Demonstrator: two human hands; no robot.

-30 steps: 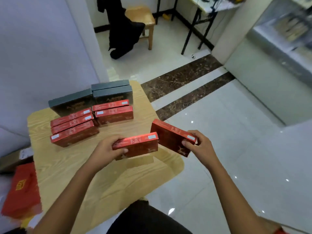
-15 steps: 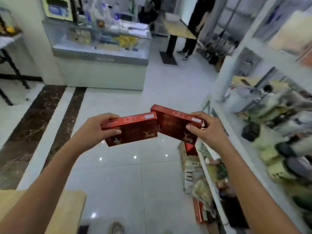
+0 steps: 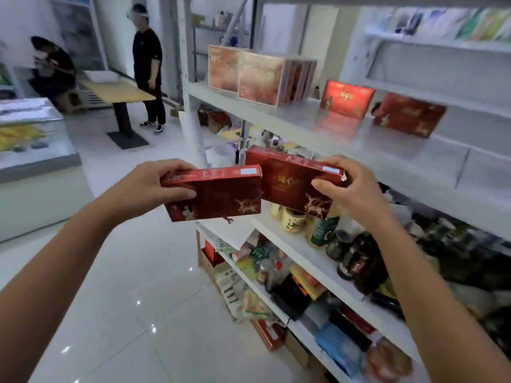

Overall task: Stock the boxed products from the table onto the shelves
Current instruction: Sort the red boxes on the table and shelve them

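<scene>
A flat red deer-printed cardboard box (image 3: 218,196) is being gripped by the left hand (image 3: 153,186), its twin (image 3: 287,181) by the right hand (image 3: 352,186), beside the white shelving (image 3: 304,121), now being faced more squarely than before.

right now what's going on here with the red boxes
A person is stocking shelves. The left hand grips the left box and the right hand grips the right box, both held up in the air in front of a mostly bare shelf. Similar red boxes already stand further back on it. Neither held box is on the shelf yet. Two other people are by a table in the back.
</scene>
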